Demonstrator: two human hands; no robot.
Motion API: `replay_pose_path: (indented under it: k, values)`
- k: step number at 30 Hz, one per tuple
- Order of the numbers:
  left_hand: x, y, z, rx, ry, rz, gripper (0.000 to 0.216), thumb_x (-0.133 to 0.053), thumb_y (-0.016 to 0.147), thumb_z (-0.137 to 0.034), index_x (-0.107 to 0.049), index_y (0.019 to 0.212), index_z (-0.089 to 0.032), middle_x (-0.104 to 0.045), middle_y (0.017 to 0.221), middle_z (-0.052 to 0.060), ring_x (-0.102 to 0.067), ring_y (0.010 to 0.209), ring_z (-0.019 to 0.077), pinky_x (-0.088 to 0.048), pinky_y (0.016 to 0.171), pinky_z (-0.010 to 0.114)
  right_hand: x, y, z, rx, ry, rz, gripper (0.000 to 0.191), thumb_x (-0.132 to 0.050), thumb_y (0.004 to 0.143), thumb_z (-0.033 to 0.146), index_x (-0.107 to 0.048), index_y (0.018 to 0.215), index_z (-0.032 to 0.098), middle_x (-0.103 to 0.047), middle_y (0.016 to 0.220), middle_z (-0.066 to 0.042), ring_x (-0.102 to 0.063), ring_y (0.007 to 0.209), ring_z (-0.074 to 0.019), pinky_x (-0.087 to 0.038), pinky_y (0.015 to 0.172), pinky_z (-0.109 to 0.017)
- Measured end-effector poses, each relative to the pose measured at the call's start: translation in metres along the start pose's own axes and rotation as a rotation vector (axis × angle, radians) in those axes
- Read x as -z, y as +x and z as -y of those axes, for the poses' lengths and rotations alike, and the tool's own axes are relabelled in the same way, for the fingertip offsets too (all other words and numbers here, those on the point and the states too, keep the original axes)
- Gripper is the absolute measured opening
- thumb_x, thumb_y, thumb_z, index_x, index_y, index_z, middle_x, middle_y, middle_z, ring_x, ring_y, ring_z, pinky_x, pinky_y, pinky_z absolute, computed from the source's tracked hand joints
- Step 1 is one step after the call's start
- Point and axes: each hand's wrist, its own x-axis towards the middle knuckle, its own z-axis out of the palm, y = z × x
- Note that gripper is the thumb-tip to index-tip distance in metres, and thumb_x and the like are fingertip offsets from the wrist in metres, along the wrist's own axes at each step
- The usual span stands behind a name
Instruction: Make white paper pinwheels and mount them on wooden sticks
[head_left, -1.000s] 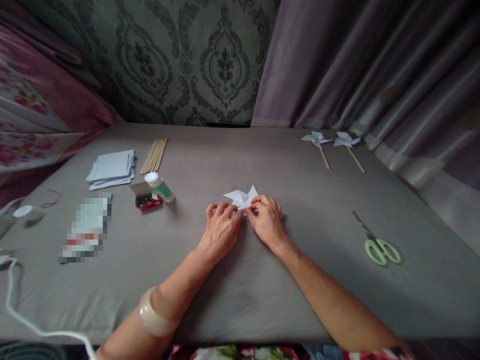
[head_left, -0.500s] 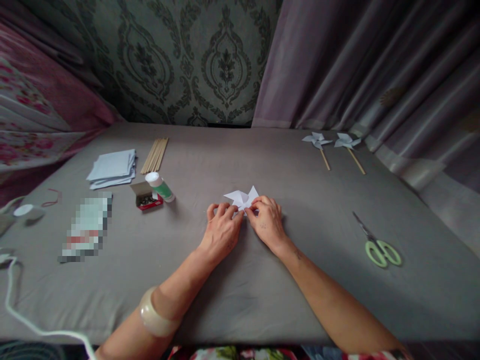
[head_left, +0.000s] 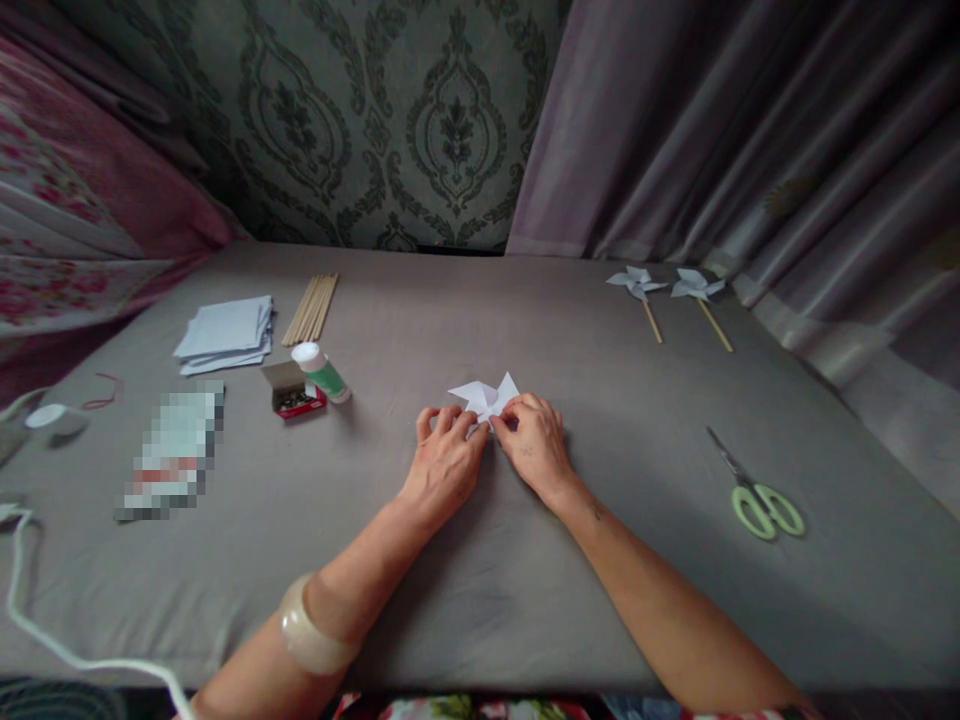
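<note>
A white paper pinwheel (head_left: 484, 395) lies on the grey cloth in front of me, two of its pointed blades sticking up beyond my fingers. My left hand (head_left: 450, 450) presses its near left part with bent fingers. From the other side, my right hand (head_left: 536, 445) pinches the near right part between thumb and fingers. Both sets of fingertips almost meet at the paper's near edge, which they partly hide. No stick shows on this pinwheel.
To the left are stacked paper sheets (head_left: 225, 333), wooden sticks (head_left: 311, 310), a glue stick (head_left: 322, 374), an open small red box (head_left: 296, 400) and a blurred packet (head_left: 172, 450). Two finished pinwheels (head_left: 637, 283) lie far right; green-handled scissors (head_left: 757, 500) lie nearer. A white cable (head_left: 45, 640) runs front left.
The view has shifted very slightly. Both hands stay on the paper pinwheel, with hardly any visible movement of the fingers.
</note>
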Motion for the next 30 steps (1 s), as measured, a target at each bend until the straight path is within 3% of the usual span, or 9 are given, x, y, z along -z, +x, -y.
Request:
replay_pose_path:
  k: [30]
  values:
    - [-0.0019,0.001,-0.004,0.01,0.067,0.015,0.026,-0.045,0.087,-0.011,-0.064,0.103,-0.019,-0.065,0.104,0.008,-0.049,0.107,0.0268,-0.027,0.097,0.046,-0.0011,0.0004,-0.0023,0.023,-0.012,-0.031,0.014,-0.059,0.084,0.028,-0.063,0.073,0.02,-0.067,0.086,-0.006,-0.057,0.087,-0.0222,-0.036,0.079,-0.033]
